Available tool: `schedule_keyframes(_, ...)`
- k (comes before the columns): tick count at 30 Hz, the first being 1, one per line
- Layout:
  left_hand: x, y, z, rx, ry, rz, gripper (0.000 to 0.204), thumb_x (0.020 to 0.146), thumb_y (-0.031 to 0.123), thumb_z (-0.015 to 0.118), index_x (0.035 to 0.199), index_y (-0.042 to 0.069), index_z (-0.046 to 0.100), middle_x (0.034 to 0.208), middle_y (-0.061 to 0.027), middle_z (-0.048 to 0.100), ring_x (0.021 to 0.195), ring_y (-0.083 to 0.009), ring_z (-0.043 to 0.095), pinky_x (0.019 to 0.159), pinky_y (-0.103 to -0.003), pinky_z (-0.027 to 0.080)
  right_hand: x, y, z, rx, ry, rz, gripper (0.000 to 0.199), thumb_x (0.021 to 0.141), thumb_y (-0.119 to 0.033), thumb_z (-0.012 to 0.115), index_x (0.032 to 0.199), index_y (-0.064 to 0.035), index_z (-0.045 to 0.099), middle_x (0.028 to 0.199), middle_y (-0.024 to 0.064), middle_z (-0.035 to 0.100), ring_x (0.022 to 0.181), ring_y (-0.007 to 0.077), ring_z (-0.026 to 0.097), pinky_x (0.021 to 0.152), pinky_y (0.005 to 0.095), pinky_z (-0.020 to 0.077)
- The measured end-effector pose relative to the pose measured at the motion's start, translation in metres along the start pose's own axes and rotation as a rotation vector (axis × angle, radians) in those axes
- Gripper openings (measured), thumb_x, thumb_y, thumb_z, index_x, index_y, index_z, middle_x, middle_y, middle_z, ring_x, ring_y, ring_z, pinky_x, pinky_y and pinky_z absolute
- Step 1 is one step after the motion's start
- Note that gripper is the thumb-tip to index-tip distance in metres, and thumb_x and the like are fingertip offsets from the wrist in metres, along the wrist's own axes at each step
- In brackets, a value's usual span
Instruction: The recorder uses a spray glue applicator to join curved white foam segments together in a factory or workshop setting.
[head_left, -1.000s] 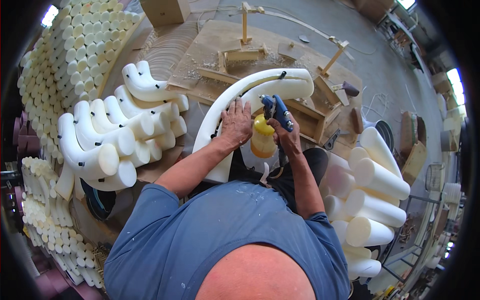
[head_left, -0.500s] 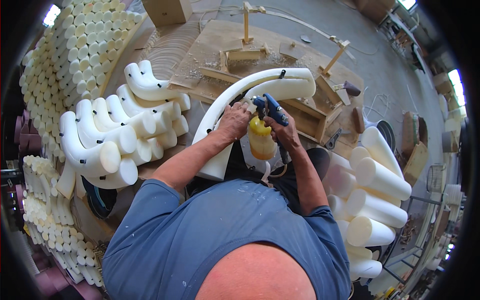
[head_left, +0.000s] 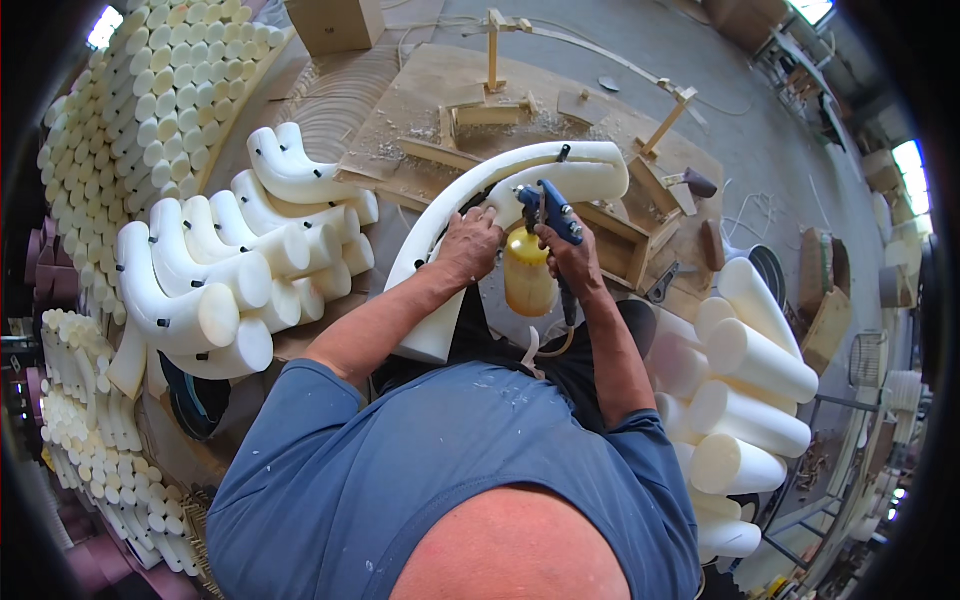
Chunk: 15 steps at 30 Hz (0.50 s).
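A long curved white foam tube (head_left: 430, 225) with a lengthwise slit lies across my lap and over the wooden board in front. My left hand (head_left: 470, 243) grips the tube at its slit, fingers closed on the edge. A small black piece (head_left: 564, 152) sticks out of the slit near the tube's far end. In my right hand (head_left: 570, 252) is a blue spray gun (head_left: 552, 212), its nozzle turned left toward the foam beside my left fingers. Below the gun hangs a yellowish translucent cup (head_left: 530, 275) with liquid in it. A hose (head_left: 556, 350) runs down from the gun.
Bent white foam tubes (head_left: 190, 260) with black pieces are stacked at left; a large pile (head_left: 175, 100) rises behind. Straight foam cylinders (head_left: 750, 420) lie at right. Ahead, the wooden board (head_left: 400, 110) carries a jig (head_left: 620, 245), upright posts (head_left: 493, 55) and scraps. Scissors (head_left: 664, 283) lie near its right edge.
The spray gun in my right hand has moved slightly right, away from my left fingers. My left hand stays on the foam tube.
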<state>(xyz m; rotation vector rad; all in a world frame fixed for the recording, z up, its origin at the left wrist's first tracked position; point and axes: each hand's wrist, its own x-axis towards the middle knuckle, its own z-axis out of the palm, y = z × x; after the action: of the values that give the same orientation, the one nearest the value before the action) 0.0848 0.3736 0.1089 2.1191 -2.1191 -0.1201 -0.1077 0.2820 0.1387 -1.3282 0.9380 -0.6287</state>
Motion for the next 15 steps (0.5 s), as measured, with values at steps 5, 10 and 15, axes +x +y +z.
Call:
schedule_keyframes(5,-0.0002,0.0009,-0.0042,-0.061,-0.033,-0.005,0.031,0.084,0.008,0.064,0.113,0.007,0.075,0.148,-0.0174,0.058,0.137,-0.032,0.051,0.104,-0.051,0.042,-0.0037,0.0005,0.0074,-0.036,-0.092,0.055,0.025,0.094,-0.013,0.076,0.113,-0.0028,0.064,0.075,0.0018,0.06,0.046,0.0071,0.051,0.04,0.024,0.0385)
schedule_keyframes(10,-0.0017,0.0004,-0.0029,0.006,-0.021,-0.002,0.032,0.084,0.008,0.065,0.114,0.007,0.075,0.149,-0.018,0.056,0.135,-0.0325,0.052,0.105,-0.052,0.042,-0.0056,-0.0025,0.0034,0.026,-0.059,0.055,0.024,0.093,-0.015,0.078,0.107,-0.0014,0.064,0.076,0.0039,0.062,0.047,0.0076,0.05,0.04,0.0262,0.039)
schedule_keyframes(15,-0.0015,0.0002,-0.0026,0.003,-0.065,-0.005,0.033,0.084,0.007,0.065,0.116,0.006,0.074,0.149,-0.0204,0.056,0.137,-0.034,0.051,0.107,-0.053,0.041,-0.0034,-0.0043,0.0004,-0.008,0.024,0.033,0.024,0.094,-0.015,0.075,0.111,-0.0022,0.063,0.076,0.0023,0.062,0.046,0.0076,0.052,0.04,0.0236,0.0392)
